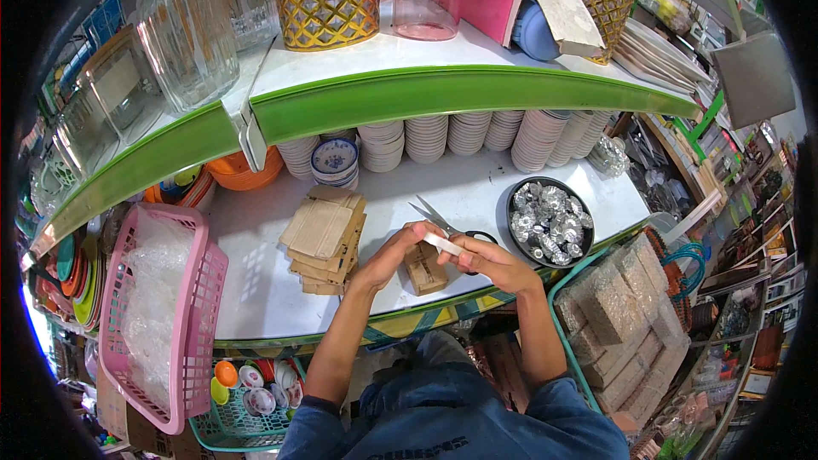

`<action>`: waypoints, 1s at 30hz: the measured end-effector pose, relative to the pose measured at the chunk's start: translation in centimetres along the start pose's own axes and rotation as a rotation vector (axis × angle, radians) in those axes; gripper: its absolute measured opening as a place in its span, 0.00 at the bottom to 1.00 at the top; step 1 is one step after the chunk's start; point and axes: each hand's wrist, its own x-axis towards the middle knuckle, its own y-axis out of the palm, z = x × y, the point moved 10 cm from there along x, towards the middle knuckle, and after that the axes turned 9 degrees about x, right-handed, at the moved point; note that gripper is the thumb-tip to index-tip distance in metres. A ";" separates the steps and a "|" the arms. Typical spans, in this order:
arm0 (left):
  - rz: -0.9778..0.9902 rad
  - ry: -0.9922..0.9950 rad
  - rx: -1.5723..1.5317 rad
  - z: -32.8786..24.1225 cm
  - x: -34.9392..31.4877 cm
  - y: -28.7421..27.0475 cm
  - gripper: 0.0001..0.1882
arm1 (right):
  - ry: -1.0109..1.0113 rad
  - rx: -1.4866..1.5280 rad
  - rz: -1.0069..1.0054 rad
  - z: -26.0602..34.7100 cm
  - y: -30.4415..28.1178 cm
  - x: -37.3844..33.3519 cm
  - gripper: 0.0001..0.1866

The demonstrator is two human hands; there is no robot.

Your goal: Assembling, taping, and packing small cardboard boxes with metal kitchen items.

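My left hand and my right hand meet above the shelf's front edge, fingers closed on a narrow white band that looks like a roll of tape seen edge-on. Just beneath them stands a small brown cardboard box, partly covered by the fingers. Scissors with black handles lie behind the hands, blades pointing away to the left; the right hand hides part of the handles. To the left is a stack of flattened cardboard pieces. A dark round bowl full of small foil-like silvery pieces sits at the right.
Stacked white bowls line the shelf's back. A green-edged upper shelf overhangs, bearing glass jars and gold lattice holders. A pink basket stands left; wrapped brown packages fill a teal crate at right.
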 end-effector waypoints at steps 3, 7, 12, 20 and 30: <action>-0.009 -0.113 -0.053 0.2 -0.2 0.1 0.31 | 0.041 0.041 -0.020 -0.7 -0.1 0.5 0.16; -0.062 -0.043 -0.099 -0.4 0.3 0.2 0.28 | 0.001 0.064 -0.142 -4.6 -2.2 1.7 0.16; -0.303 -0.003 -0.109 -0.4 0.1 -1.2 0.27 | -0.018 0.017 -0.246 -4.2 -1.0 2.7 0.14; -0.239 0.002 -0.217 0.1 0.5 -1.5 0.33 | -0.088 0.033 -0.199 -3.0 0.8 3.4 0.09; -0.322 0.119 -0.081 -0.5 -0.2 -1.5 0.22 | -0.100 -0.042 -0.205 -4.4 0.5 3.4 0.11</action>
